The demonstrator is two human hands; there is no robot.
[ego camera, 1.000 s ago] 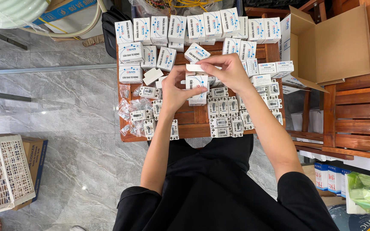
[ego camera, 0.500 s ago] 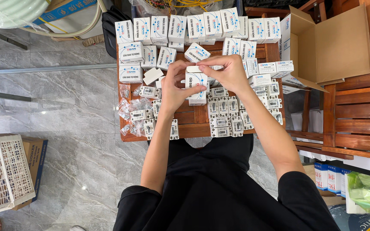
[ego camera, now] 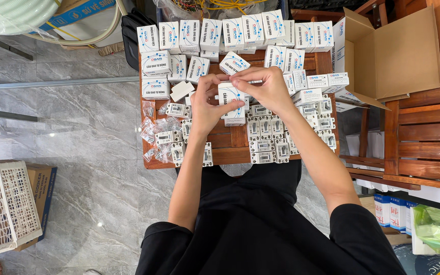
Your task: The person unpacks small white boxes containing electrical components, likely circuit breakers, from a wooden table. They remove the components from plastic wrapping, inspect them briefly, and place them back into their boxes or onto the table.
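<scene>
Hands meet over the middle of the wooden desk (ego camera: 230, 140), just as they did half a second ago — little has shifted since then. Your left hand (ego camera: 205, 104) is closed around the lower side of a small white carton (ego camera: 230, 97), thumb lying across its printed face. Your right hand (ego camera: 267, 89) pinches the carton's top edge between thumb and forefinger, where a second ago its fingers lay a little flatter over the flap. The carton itself sits in about the same spot as before, held just above the desk and upright between both palms.

Beneath your hands another white box rests on the desk, partly hidden. To the right of it, grey-and-white switch units (ego camera: 266, 137) lie in close rows, touching one another. On the left edge, more of these units sit among small clear plastic bags (ego camera: 154, 127). Along the far side, finished white cartons (ego camera: 220, 33) stand in rows, unchanged from the earlier frames.

An open brown cardboard box (ego camera: 398, 56) stands just beyond the desk's right corner, beside a wooden bench (ego camera: 429, 137). On the marble floor at the left — well apart from you — a white plastic basket (ego camera: 1, 209) leans against another cardboard box.
</scene>
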